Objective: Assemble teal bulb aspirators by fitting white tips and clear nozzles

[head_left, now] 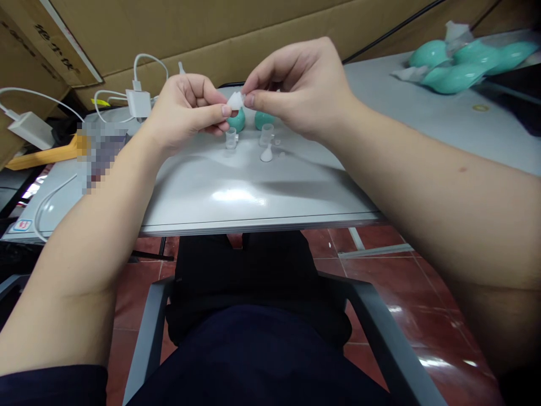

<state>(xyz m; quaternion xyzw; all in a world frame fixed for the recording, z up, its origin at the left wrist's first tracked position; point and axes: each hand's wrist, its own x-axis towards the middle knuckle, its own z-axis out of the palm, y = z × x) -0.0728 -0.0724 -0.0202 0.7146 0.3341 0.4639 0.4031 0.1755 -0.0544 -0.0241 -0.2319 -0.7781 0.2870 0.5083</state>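
Note:
A small white translucent piece (pixel 235 101) is held up over the table between my two hands; its exact kind is hard to make out. My left hand (pixel 192 107) pinches its left side between thumb and fingers. At the other side, the thumb and forefinger of my right hand (pixel 298 90) close on its edge. Partly hidden behind the hands stand two rounded mint-green objects (pixel 237 120). In front of them are a clear plastic cup-like part (pixel 231 138) and a similar one (pixel 266 135). A small white funnel-shaped part (pixel 266 153) lies nearer me, beside tiny clear bits.
Several glossy mint-green pieces (pixel 460 70) with white wrapping lie at the back right of the grey table (pixel 203 194). White chargers (pixel 138 103) and cables sit at the left, near a yellow-orange object (pixel 46 158). A cardboard wall (pixel 236 34) rises behind.

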